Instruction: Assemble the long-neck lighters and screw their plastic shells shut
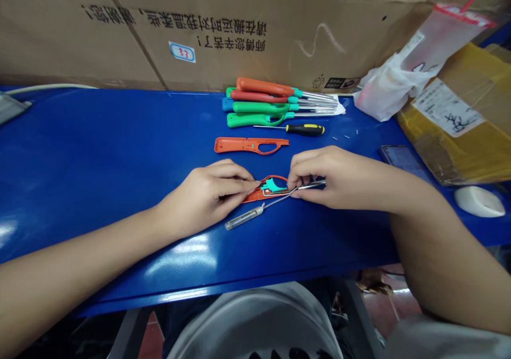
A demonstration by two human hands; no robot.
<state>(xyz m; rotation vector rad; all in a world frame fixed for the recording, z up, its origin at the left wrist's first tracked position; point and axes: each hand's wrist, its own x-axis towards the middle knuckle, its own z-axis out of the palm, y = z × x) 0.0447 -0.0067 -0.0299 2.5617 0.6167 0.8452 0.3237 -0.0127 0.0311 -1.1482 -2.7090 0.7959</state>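
An orange lighter casing half [251, 195] lies low on the blue table, with a teal trigger [273, 184] set in it. My left hand [215, 191] pinches its left end, and those fingertips hide part of its inside. At the other end my right hand [319, 175] has closed fingers around a shiny metal lighter tube [315, 184]. A clear fuel tank [244, 218] with a thin pale tube lies just in front of the casing; the thin tube runs up toward my right fingertips. Behind my hands rests a second orange casing half [249, 145].
Several long-necked lighters [263, 109] in orange, red, green and blue lie at the back. Nearer are a screwdriver [305, 130] and small screws [346, 136]. A cardboard box [179, 24] walls the rear. At right are a phone [403, 159], yellow-taped parcel [459, 135] and white mouse [479, 201].
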